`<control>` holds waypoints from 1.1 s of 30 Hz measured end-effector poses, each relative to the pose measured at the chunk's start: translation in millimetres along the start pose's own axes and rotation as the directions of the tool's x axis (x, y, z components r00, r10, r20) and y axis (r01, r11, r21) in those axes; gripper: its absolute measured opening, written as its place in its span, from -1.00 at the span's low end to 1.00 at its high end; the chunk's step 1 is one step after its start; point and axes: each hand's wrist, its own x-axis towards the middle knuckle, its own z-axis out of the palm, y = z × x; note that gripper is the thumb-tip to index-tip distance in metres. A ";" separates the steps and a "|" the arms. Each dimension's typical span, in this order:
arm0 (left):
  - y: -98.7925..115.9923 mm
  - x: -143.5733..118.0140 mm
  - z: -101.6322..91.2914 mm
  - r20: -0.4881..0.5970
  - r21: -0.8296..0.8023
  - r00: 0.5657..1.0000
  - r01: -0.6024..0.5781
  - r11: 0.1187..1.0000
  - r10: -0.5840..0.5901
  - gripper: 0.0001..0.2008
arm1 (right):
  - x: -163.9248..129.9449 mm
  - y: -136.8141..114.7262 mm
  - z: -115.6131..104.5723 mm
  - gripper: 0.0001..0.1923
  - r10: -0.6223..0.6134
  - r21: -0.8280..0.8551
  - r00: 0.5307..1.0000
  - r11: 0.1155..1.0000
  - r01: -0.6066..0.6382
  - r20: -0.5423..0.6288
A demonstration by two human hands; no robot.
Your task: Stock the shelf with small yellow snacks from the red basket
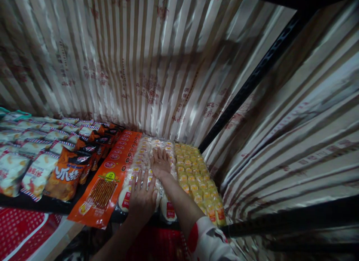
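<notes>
Side by side on a dark shelf lie clear-wrapped packs of small white round snacks [166, 144] with red labels. My left hand [143, 193] rests flat on the near part of these packs, fingers spread. Farther back, my right hand [161, 163] lies palm down on the same white packs, its fingers also apart. Right of them sit rows of yellow wrapped snacks [193, 171], touched by neither hand. A long orange bag of stick snacks [117, 156] lies just left of my left hand.
Orange-and-black snack bags [66, 175] and rows of white snack bags [39, 171] fill the shelf's left side. A striped curtain [140, 59] hangs behind. A black metal post [246, 89] slants up at the right. A red perforated basket [22, 231] stands below left.
</notes>
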 end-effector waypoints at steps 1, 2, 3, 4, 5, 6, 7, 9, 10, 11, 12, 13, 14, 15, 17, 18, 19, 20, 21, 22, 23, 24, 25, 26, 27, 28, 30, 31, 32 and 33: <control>-0.6 0.1 -0.1 0.006 0.000 1.000 -0.002 1.000 0.002 -0.60 | 0.3 -0.2 0.3 -0.42 0.004 -0.005 1.000 1.000 -0.004 0.004; -1.0 0.2 -0.4 0.013 -0.001 1.000 -0.006 1.000 0.006 -0.60 | 0.4 -0.5 0.5 -0.43 0.007 -0.010 1.000 1.000 -0.007 0.008; -1.3 0.4 -0.9 0.019 -0.004 1.000 -0.008 1.000 0.008 -0.60 | 0.5 -0.8 0.7 -0.43 0.009 -0.012 1.000 1.000 -0.008 0.010; -1.3 0.7 -1.6 0.022 -0.008 1.000 -0.005 1.000 0.006 -0.61 | 0.4 -1.1 0.9 -0.43 0.008 -0.013 1.000 1.000 -0.008 0.011; -1.1 0.9 -2.3 0.022 -0.014 1.000 -0.003 1.000 0.003 -0.61 | 0.4 -1.5 1.2 -0.43 0.007 -0.013 1.000 1.000 -0.007 0.014; -0.7 1.2 -3.0 0.019 -0.021 1.000 0.002 1.000 -0.002 -0.62 | 0.4 -1.8 1.4 -0.43 0.005 -0.011 1.000 1.000 -0.005 0.012; -0.2 1.4 -3.5 0.015 -0.026 1.000 0.008 1.000 -0.008 -0.62 | 0.5 -2.0 1.5 -0.43 0.003 -0.009 1.000 1.000 -0.003 0.011; 1.1 1.6 -3.6 0.010 -0.032 1.000 0.018 0.999 -0.017 -0.62 | 0.9 -2.1 0.9 -0.43 0.008 -0.001 1.000 1.000 -0.008 0.014; 1.6 1.6 -3.2 0.007 -0.032 1.000 0.016 0.999 -0.016 -0.61 | 1.1 -1.9 0.0 -0.43 0.012 0.009 1.000 1.000 -0.012 0.020; 2.0 1.5 -2.5 0.004 -0.030 1.000 0.013 0.999 -0.013 -0.60 | 1.2 -1.5 -1.6 -0.43 0.013 0.024 1.000 1.000 -0.014 0.025; 2.3 1.6 -1.6 0.000 -0.026 1.000 0.013 1.000 -0.013 -0.60 | 1.0 -0.8 -3.6 -0.43 0.011 0.040 0.999 0.999 -0.012 0.032; 2.5 1.8 -0.8 -0.004 -0.021 1.000 0.012 1.000 -0.012 -0.60 | 0.3 0.1 -6.2 -0.43 0.000 0.056 0.999 0.998 -0.002 0.036; 2.6 2.2 -0.2 -0.009 -0.015 1.000 0.013 1.000 -0.013 -0.60 | -1.0 1.1 -9.1 -0.44 -0.019 0.068 0.999 0.998 0.017 0.036; 3.0 2.8 0.2 -0.011 -0.010 1.000 0.014 1.000 -0.014 -0.60 | -2.9 2.3 -12.1 -0.44 -0.042 0.073 0.999 0.997 0.040 0.031; 4.7 3.9 -0.3 -0.013 -0.003 1.000 0.013 1.000 -0.013 -0.61 | -8.5 5.1 -17.4 -0.45 -0.062 0.066 0.998 0.996 0.062 0.000; 6.5 4.1 -1.0 -0.016 -0.004 1.000 0.013 1.000 -0.013 -0.61 | -11.8 6.6 -19.4 -0.46 -0.053 0.061 0.998 0.997 0.054 -0.016; 9.1 3.8 -1.8 -0.020 -0.008 1.000 0.012 1.000 -0.012 -0.60 | -15.1 8.2 -20.9 -0.45 -0.035 0.061 0.999 0.997 0.037 -0.029; 12.6 2.7 -2.4 -0.026 -0.018 1.000 0.008 1.000 -0.008 -0.59 | -18.0 9.7 -21.8 -0.45 -0.010 0.064 0.999 0.998 0.012 -0.034; 17.0 0.7 -2.7 -0.035 -0.030 0.999 -0.005 1.000 0.004 -0.59 | -20.4 11.2 -22.2 -0.44 0.019 0.070 0.999 0.997 -0.017 -0.031; 22.0 -2.2 -2.5 -0.042 -0.046 0.999 -0.025 0.999 0.024 -0.59 | -22.2 12.6 -22.3 -0.43 0.045 0.074 0.999 0.996 -0.044 -0.019; 27.4 -5.8 -1.8 -0.045 -0.062 0.997 -0.059 0.996 0.056 -0.60 | -23.3 13.9 -22.1 -0.43 0.066 0.075 0.998 0.995 -0.065 -0.004; 32.6 -9.9 -0.4 -0.045 -0.077 0.994 -0.102 0.992 0.099 -0.60 | -23.6 15.0 -21.8 -0.43 0.082 0.072 0.997 0.994 -0.082 0.008; 37.3 -14.2 1.3 -0.037 -0.089 0.989 -0.144 0.986 0.141 -0.60 | -23.5 16.0 -21.5 -0.44 0.094 0.068 0.995 0.993 -0.095 0.014; 41.3 -18.2 3.2 -0.029 -0.098 0.984 -0.177 0.979 0.175 -0.60 | -22.9 16.8 -21.2 -0.44 0.100 0.066 0.995 0.993 -0.101 0.019; 44.2 -21.7 5.1 -0.018 -0.104 0.980 -0.198 0.975 0.197 -0.59 | -22.1 17.6 -20.8 -0.44 0.097 0.069 0.995 0.993 -0.099 0.020; 46.2 -24.4 6.6 -0.010 -0.107 0.978 -0.208 0.972 0.209 -0.58 | -21.3 18.3 -20.5 -0.44 0.095 0.075 0.995 0.993 -0.096 0.018; 48.1 -27.4 8.0 -0.005 -0.105 0.978 -0.210 0.972 0.210 -0.58 | -19.6 19.7 -19.7 -0.44 0.087 0.085 0.996 0.993 -0.087 0.003; 48.7 -27.9 7.8 -0.005 -0.105 0.978 -0.207 0.973 0.208 -0.60 | -18.8 20.3 -19.1 -0.44 0.083 0.085 0.997 0.993 -0.082 -0.007; 49.3 -28.1 7.1 -0.002 -0.106 0.978 -0.209 0.972 0.210 -0.61 | -17.9 20.8 -18.5 -0.43 0.079 0.083 0.997 0.994 -0.078 -0.016; 50.2 -28.3 6.2 0.005 -0.110 0.976 -0.217 0.970 0.219 -0.63 | -17.0 21.1 -17.7 -0.42 0.079 0.078 0.997 0.994 -0.078 -0.017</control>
